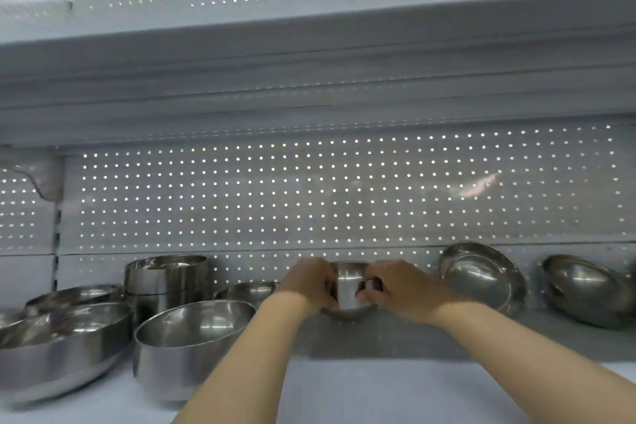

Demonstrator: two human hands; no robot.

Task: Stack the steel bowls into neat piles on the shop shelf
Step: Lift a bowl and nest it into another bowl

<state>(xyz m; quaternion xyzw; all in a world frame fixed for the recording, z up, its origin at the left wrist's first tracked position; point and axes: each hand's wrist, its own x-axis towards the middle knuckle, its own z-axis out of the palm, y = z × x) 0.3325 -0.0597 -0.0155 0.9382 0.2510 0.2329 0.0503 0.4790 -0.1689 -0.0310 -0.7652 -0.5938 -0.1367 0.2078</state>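
2 bare forearms reaching in from the near edge over the white shelf. Nearest on the left, 1 wide steel bowl and 1 deep bowl just beside it, both upright. Farther in, left hand and right hand on opposite sides of a small steel bowl, fingers curled over its rim, gripping it just above the shelf near the perforated back panel. Behind left, a stack of straight-walled bowls. Right, 2 tilted bowls: 1 leaning on the panel, 1 farther right.
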